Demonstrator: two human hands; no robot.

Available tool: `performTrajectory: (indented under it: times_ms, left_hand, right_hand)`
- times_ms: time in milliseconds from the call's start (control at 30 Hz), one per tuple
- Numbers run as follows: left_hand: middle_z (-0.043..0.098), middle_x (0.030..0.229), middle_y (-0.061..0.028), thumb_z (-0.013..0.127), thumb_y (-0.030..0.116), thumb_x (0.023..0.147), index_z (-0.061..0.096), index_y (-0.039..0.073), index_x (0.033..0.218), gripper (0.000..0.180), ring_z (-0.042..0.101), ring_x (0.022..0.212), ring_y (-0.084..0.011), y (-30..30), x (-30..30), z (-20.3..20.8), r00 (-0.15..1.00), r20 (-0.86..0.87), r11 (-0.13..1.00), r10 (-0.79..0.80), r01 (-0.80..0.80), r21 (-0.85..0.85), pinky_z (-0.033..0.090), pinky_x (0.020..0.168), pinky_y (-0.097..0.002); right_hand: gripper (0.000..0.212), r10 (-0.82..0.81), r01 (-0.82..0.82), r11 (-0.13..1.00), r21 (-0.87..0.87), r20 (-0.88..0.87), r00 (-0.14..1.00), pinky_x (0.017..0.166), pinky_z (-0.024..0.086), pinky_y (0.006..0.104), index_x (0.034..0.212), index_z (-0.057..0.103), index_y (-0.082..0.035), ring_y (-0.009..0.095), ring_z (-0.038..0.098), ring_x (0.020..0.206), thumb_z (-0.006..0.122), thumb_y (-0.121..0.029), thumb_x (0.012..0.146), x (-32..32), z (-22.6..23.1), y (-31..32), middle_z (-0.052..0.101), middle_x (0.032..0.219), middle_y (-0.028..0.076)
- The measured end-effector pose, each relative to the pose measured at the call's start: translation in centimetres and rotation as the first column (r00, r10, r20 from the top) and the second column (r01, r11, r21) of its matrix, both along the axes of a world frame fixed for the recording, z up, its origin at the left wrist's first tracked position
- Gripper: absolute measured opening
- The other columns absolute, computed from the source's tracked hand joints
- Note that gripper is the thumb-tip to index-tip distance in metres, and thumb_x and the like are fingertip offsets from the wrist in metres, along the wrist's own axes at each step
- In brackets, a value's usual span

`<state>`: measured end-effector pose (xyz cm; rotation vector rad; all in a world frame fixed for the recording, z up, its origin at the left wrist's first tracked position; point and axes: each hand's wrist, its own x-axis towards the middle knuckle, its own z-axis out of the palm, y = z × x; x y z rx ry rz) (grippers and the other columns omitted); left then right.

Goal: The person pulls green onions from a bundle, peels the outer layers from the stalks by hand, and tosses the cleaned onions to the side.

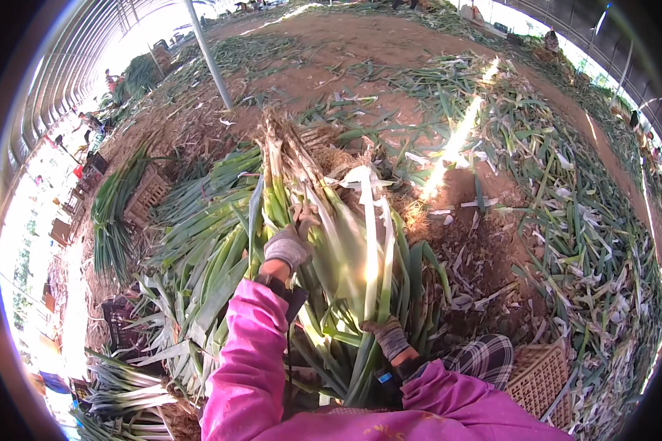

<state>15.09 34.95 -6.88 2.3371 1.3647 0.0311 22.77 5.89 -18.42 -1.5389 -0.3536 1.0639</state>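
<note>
A large heap of leeks point(320, 242) lies in front of me, roots pointing away and green leaves toward my body. My left hand point(288, 246), in a grey knit glove, is closed on leek stalks near the middle of the heap; its fingertips are slightly blurred. Lower and to the right, my right hand point(388, 336), gloved too, wraps around the green part of a leek point(375, 279). Pale, sunlit outer leaves of that leek stand up above the hand. The leaves beneath hide part of both grips.
Leek bundles point(118, 213) lie at the left, one beside a tan plastic crate point(148, 195). Another tan crate point(541, 378) stands at my right. Trimmed leaves point(566, 220) cover the soil on the right. A metal post point(210, 59) rises beyond the heap.
</note>
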Motion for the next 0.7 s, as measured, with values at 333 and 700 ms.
performTrajectory:
  times_ms: [333,700]
  left_hand:
    - [0.062,0.084,-0.0198,0.068,0.031,0.071,0.054,0.004,0.108,0.048,0.061,0.076,-0.0345,-9.2,-5.0,3.0,0.986,0.136,0.968,-0.100,0.128,-0.215,0.048,0.067,-0.0391]
    - [0.055,0.116,-0.0202,0.068,0.031,0.071,0.040,0.011,0.131,0.069,0.058,0.099,-0.0336,-17.7,-18.3,-0.1,0.938,0.172,0.926,0.302,-0.246,-0.286,0.047,0.082,-0.0392]
  right_hand:
    - [0.021,-0.074,0.074,0.997,0.023,-0.028,0.997,0.062,0.047,0.0298,0.082,0.066,-0.004,0.015,0.059,0.065,0.075,-0.013,0.066,0.9,-1.1,-0.5,0.065,0.075,0.005]
    - [0.024,-0.081,0.080,0.996,-0.031,-0.033,0.996,0.055,0.046,0.0305,0.080,0.065,-0.001,0.015,0.057,0.058,0.078,-0.014,0.064,-0.3,4.5,-1.8,0.064,0.072,0.006]
